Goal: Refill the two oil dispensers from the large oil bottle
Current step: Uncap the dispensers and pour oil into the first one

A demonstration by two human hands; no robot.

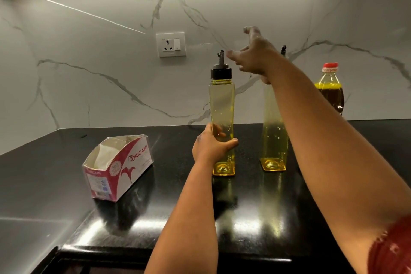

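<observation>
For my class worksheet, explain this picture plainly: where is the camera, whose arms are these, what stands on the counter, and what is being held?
There is one picture, taken by a wide-angle camera worn on a person's head, looking forward and down, so the two bare arms are the wearer's own. No machine is involved. On the black counter stand two tall yellow oil dispensers. The left hand grips the left dispenser low on its body; its black spout cap is on. The right hand reaches with loose fingers near the top of the right dispenser, hiding most of its cap; whether it touches is unclear. At the back right stands an oil bottle with a red cap. To the left lies an open tissue box. A wall socket is behind.
</observation>
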